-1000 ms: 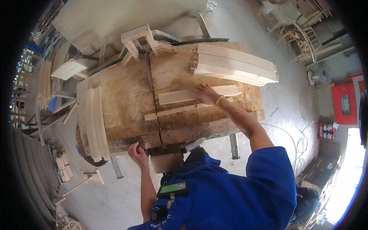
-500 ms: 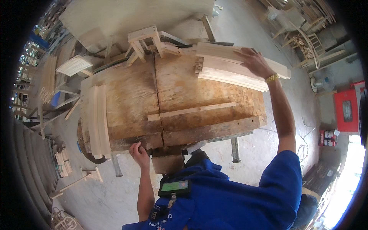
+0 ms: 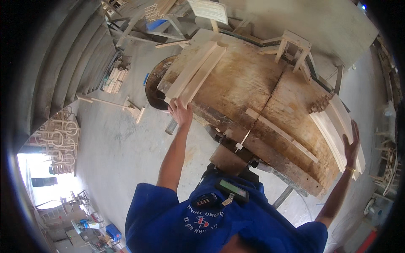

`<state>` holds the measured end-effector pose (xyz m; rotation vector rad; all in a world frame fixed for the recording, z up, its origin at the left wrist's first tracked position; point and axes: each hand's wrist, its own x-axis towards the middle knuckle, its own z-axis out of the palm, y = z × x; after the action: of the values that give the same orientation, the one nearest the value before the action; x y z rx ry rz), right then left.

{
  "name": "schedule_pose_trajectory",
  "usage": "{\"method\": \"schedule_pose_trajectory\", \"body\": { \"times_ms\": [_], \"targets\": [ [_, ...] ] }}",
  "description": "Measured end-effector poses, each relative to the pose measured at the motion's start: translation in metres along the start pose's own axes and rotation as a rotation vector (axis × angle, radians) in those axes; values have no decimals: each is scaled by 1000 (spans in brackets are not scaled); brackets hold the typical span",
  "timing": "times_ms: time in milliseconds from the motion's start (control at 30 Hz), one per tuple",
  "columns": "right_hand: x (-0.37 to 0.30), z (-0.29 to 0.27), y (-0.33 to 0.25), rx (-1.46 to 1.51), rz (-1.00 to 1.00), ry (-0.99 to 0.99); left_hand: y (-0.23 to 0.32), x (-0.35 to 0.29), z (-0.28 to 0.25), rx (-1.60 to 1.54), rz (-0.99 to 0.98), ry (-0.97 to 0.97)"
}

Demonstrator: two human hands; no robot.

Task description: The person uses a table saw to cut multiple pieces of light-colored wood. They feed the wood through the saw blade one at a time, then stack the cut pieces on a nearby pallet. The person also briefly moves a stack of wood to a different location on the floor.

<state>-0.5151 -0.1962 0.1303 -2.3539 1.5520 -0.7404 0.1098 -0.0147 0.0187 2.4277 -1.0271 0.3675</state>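
Observation:
On the left of the wooden workbench (image 3: pixel 236 80) lie a few pale wooden boards (image 3: pixel 197 74) side by side. My left hand (image 3: pixel 181 113) is at their near end, fingertips touching or just over the board ends, not closed round them. To the right, a stack of similar boards (image 3: pixel 331 133) rests along the bench's edge. My right hand (image 3: pixel 351 145), with a gold-coloured band at the wrist, lies on that stack with its fingers stretched out and the thumb apart. Between the two, a narrow wooden strip (image 3: pixel 282 135) lies across the bench top near its front edge.
A small wooden stool-like frame (image 3: pixel 295 46) stands at the bench's far side, before a large pale panel (image 3: pixel 312 21). A vise-like block (image 3: pixel 228 160) juts from the front edge towards me. Wooden pieces (image 3: pixel 116 80) and a wooden frame (image 3: pixel 135 110) lie on the floor at left.
My view has turned to the left. My left hand has moved from the bench's front edge to the left boards' near end. My right hand stays on the right stack.

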Motion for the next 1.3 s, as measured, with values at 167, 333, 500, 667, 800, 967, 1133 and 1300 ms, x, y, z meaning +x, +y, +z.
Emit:
{"method": "schedule_pose_trajectory", "body": {
  "times_ms": [167, 333, 500, 667, 800, 967, 1133, 1300],
  "targets": [
    [-23, 47, -71, 371, 61, -151, -10, 9, 11, 146, -92, -267],
    [-42, 105, -128, 313, -30, -315, 7, 18, 28, 187, -174, -347],
    [-34, 163, -184, 447, -273, -394, -19, 32, 13, 34, -53, -577],
    [-27, 197, -224, 937, 57, -638, 22, -26, 0, -1284, -496, -865],
    [-12, 199, -255, 1155, 2, -573, 61, -86, -23, -1411, -614, -664],
    [21, 164, -302, 1377, 73, -419, 133, -138, -70, -850, -2, -417],
    [31, 147, -293, 1013, 32, -51, 155, -190, -58, -971, 2, -564],
    [18, 130, -234, 373, 16, -188, 152, -171, -56, -864, 663, -909]
  ]
}}
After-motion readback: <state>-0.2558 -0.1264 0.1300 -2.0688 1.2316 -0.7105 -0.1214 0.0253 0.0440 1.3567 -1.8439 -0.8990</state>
